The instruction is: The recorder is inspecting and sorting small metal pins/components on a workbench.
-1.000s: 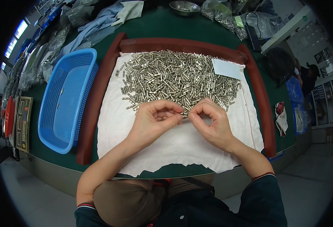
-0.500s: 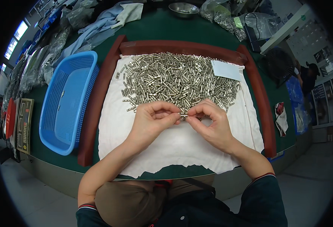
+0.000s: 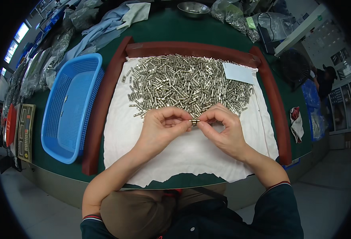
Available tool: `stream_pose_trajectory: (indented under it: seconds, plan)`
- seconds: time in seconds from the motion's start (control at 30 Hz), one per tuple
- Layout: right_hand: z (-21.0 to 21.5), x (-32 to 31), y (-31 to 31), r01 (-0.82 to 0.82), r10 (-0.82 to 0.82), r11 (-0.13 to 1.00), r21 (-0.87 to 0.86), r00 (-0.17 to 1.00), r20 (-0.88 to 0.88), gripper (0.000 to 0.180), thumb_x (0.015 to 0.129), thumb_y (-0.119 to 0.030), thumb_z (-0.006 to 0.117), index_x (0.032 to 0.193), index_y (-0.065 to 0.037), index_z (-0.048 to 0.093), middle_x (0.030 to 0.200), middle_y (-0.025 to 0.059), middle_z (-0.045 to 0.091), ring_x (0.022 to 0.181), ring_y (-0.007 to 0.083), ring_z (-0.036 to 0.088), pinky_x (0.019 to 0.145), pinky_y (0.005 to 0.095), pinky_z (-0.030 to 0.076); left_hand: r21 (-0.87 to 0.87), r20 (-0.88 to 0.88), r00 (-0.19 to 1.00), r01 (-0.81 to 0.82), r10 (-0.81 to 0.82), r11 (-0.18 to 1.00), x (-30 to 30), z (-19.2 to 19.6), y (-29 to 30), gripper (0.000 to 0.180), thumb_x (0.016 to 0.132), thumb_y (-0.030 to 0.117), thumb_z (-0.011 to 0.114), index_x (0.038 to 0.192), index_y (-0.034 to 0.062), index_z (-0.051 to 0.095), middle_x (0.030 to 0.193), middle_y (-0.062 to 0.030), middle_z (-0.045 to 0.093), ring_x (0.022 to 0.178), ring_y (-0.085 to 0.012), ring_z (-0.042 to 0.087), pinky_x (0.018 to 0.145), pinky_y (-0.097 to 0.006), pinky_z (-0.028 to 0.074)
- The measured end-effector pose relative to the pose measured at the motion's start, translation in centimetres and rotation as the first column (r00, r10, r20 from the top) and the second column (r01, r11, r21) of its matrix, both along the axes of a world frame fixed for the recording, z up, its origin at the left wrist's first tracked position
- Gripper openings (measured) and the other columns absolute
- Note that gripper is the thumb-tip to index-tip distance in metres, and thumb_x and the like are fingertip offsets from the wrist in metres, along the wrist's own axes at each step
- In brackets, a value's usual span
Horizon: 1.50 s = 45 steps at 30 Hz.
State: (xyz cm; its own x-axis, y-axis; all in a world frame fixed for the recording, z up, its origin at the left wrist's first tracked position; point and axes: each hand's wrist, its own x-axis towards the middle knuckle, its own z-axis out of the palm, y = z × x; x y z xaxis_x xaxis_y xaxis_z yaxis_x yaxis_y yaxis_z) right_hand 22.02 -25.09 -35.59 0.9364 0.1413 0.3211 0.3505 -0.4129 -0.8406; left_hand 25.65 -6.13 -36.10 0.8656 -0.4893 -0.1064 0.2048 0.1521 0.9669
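Both hands are meeting over the near half of the white cloth point(image 3: 191, 155); left hand point(image 3: 159, 129) and right hand point(image 3: 223, 129) are each pinching, between thumb and fingertips, one end of a small metal pin point(image 3: 194, 122), which is lying level between them just short of the heap of metal pins point(image 3: 187, 81); the pin is appearing, by judgement, light, rigid and smooth, hence likely slippery and best taken at its ends as the fingertips are doing; the heap is spreading across the far half of the cloth, with a pale paper slip point(image 3: 239, 73) resting at its right edge; a dark red frame point(image 3: 103, 107) is bordering the cloth on three sides; a blue basket point(image 3: 69, 107) is standing just left of it on the green table point(image 3: 175, 28); nothing is lying between hands and heap.
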Motion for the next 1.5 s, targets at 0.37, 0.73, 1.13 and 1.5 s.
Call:
stream_pose_trajectory:
  seconds: [0.37, 0.73, 1.13, 1.5]
  plan:
    - [-0.11, 0.08, -0.15, 0.005, -0.005, 1.0, 0.003, 1.0, -0.004, 0.004, 0.076, -0.002, 0.065, 0.076, -0.001, 0.061, 0.073, 0.005, 0.059, 0.071, 0.0169, 0.054, 0.06, 0.0282, 0.044, -0.006, 0.029, 1.0, 0.001, -0.001, 1.0, -0.1, -0.07, -0.29, 0.015, 0.08, -0.001, 0.066, 0.095, -0.0029, 0.065, 0.088, -0.0064, 0.066, 0.079, -0.0085, 0.063, 0.072, -0.019, 0.052]
    - [-0.06, -0.02, -0.21, 0.003, -0.002, 1.0, 0.016, 0.999, -0.047, 0.006, 0.08, -0.004, 0.063, 0.075, -0.001, 0.06, 0.07, 0.0052, 0.057, 0.068, 0.0159, 0.051, 0.058, 0.0277, 0.041, 0.124, 0.284, 0.959, -0.06, 0.022, 0.991, -0.3, 0.02, -0.35, 0.016, 0.079, 0.0, 0.066, 0.095, -0.0009, 0.067, 0.086, -0.005, 0.067, 0.077, -0.008, 0.062, 0.071, -0.022, 0.051]
    - [-0.1, 0.04, -0.23, -0.017, 0.018, 1.0, 0.025, 0.999, -0.044, 0.007, 0.08, -0.004, 0.062, 0.075, 0.0, 0.06, 0.069, 0.0059, 0.056, 0.067, 0.0163, 0.051, 0.058, 0.028, 0.042, 0.037, 0.074, 0.997, 0.003, -0.006, 0.999, -0.19, 0.08, -0.25, 0.012, 0.081, 0.0, 0.065, 0.093, -0.0023, 0.066, 0.087, -0.0062, 0.067, 0.078, -0.0096, 0.064, 0.072, -0.021, 0.052]
    - [0.1, -0.18, 0.0, -0.018, 0.018, 0.999, 0.033, 1.0, -0.006, 0.006, 0.078, -0.004, 0.066, 0.082, 0.0, 0.064, 0.073, 0.0054, 0.059, 0.07, 0.0153, 0.054, 0.06, 0.0263, 0.044, -0.1, -0.145, 0.989, 0.023, -0.038, 0.995, 0.05, -0.11, 0.15, 0.012, 0.084, 0.001, 0.063, 0.095, -0.0045, 0.062, 0.087, -0.0095, 0.066, 0.079, -0.0133, 0.065, 0.074, -0.024, 0.054]
